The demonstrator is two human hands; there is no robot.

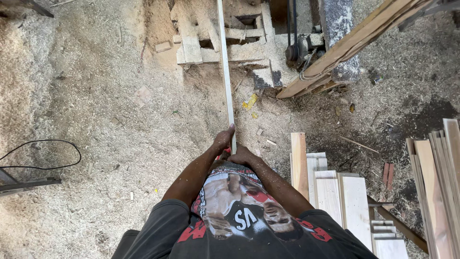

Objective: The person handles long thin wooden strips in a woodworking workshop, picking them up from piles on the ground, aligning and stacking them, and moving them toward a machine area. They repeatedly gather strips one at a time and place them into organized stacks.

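1. Wooden strip (225, 72): long, thin and pale, its near end is clasped in both hands in front of the person's waist, and it runs away toward 12 o'clock.
2. Left hand (223, 140) is clenched on the strip from the 9 o'clock side, thumb pointing up along the wood; right hand (243, 156) is closed around the very end, just below and touching the other hand.
3. At its far end the strip lies over a sawdust-caked saw bench (211, 45) at 12 o'clock, so I judge the piece is on the machine with most of its length on this side.
4. Leaning plank (350, 45) slants across at 1 o'clock, beside a motor with a belt (293, 50).
5. Cut boards (335, 192) lie stacked at 4 o'clock, more boards (438, 182) at 3 o'clock; that looks like work already finished.
6. Sawdust floor (96, 96) spreads all around, with a black cable (45, 153) looping at 9 o'clock.
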